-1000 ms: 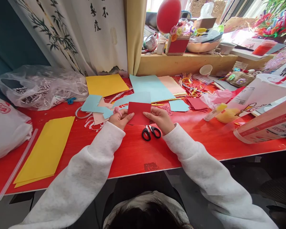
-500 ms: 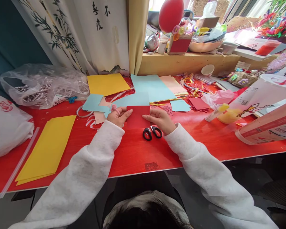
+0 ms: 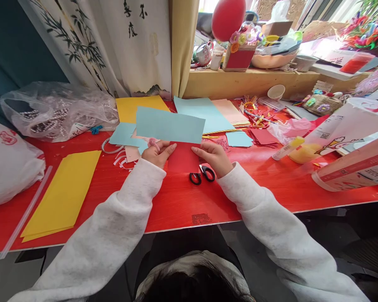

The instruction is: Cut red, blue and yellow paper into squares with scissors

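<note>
Between my two hands is a red paper piece (image 3: 183, 157), with a wide light blue paper strip (image 3: 170, 125) standing up behind its top edge. My left hand (image 3: 157, 155) pinches the left edge where the two papers meet, a pink fuzzy band around one of its fingers. On the opposite edge, my right hand (image 3: 216, 158) grips with thumb on top and fingers behind. Black-handled scissors (image 3: 208, 173) lie on the table just below my right hand, their blades mostly hidden and one handle loop partly covered by the red paper.
Yellow sheets (image 3: 63, 193) and a clear plastic strip (image 3: 27, 212) lie left on the red table (image 3: 173, 209). Blue sheets (image 3: 201, 111), small blue cut pieces (image 3: 239, 139) and red pieces (image 3: 263, 136) lie beyond. A glue stick (image 3: 288, 148) and large paper cups (image 3: 355, 161) stand right.
The blue strip has tipped up and now stands taller behind the red paper. The red paper has come slightly lower, covering part of a scissor loop. Both hands keep their grip.
</note>
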Motion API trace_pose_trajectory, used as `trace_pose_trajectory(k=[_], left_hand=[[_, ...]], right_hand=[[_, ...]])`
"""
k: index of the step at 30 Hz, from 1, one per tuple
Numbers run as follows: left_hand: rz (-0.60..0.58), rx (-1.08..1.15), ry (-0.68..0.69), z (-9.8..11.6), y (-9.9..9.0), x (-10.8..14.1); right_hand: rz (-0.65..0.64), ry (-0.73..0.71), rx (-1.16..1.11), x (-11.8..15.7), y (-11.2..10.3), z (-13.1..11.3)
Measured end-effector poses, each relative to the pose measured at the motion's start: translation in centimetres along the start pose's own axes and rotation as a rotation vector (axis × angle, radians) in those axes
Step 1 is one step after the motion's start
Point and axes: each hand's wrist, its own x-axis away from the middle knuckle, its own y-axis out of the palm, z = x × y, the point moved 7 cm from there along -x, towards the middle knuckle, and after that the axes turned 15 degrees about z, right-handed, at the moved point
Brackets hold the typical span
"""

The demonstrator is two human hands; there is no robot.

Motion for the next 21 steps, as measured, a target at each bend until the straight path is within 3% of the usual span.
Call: trace_pose_trajectory(k=[13, 21], left_hand=[[-0.024, 0.042, -0.006, 0.8, 0.4, 0.8], [0.015, 0.030, -0.049, -1.0, 0.2, -0.5]], right_hand=[[-0.022, -0.030, -0.077, -0.1, 0.0, 0.0], [-0.053, -0.025, -0.105, 0.0, 0.2, 0.0]])
